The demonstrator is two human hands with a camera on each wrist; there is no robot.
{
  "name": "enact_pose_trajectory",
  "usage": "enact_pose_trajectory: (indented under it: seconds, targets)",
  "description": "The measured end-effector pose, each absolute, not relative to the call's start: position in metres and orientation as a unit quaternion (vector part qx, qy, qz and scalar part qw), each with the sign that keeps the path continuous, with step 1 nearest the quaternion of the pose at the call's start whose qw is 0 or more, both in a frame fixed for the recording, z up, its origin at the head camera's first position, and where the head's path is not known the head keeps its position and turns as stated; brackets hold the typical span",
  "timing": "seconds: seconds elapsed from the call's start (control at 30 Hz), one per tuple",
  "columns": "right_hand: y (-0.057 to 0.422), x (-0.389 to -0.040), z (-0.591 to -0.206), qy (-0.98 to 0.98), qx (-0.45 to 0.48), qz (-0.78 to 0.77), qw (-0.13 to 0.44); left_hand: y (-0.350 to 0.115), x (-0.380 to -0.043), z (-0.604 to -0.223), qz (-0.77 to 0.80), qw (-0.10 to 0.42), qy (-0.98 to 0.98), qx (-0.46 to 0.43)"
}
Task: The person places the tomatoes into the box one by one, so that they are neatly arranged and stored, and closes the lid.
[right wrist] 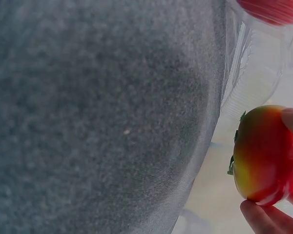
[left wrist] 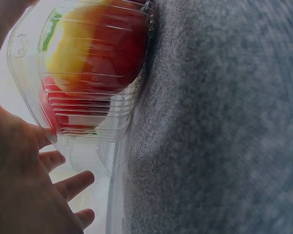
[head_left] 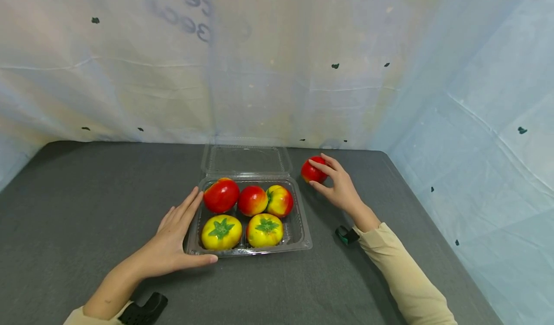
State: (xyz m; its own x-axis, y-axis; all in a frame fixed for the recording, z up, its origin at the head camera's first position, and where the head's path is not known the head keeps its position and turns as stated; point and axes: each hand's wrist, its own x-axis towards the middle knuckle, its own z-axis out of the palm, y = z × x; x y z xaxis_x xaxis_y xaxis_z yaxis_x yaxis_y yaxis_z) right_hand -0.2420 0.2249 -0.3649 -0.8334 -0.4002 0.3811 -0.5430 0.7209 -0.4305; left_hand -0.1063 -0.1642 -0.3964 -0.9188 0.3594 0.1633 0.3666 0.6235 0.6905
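A clear plastic clamshell box [head_left: 303, 238] lies with its lid [head_left: 246, 160] folded back. Several glossy red-and-yellow tomatoes sit inside, among them a large red tomato [head_left: 221, 195] at the back left and a yellow tomato [head_left: 221, 232] with a green star-shaped calyx in front. My left hand [head_left: 173, 243] rests along the box's left side, fingers straight, thumb spread by its front edge. Right of the lid, my right hand [head_left: 339, 185] grips another red tomato [right wrist: 266, 156] between thumb and fingers. In the right wrist view that tomato hangs above the table, its green calyx facing down.
The dark grey cloth-covered table [head_left: 108, 185] ends at a pale plastic sheet [head_left: 268, 75] behind. A second sheet wall [head_left: 489, 147] runs along the right side. Both wrists carry black bands.
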Motion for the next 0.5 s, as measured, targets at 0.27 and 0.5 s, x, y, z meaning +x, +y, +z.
enact_pose_trajectory:
  seconds: [0.27, 0.5]
  targets:
    - [0.227, -0.235, -0.364, -0.917, 0.259, 0.275, 0.129, -0.165, -0.107, -0.396, -0.381, 0.003, -0.902, -0.201]
    - [0.228, -0.230, -0.363, -0.911, 0.274, 0.277, 0.136, -0.165, -0.106, -0.396, -0.381, 0.001, -0.903, -0.197]
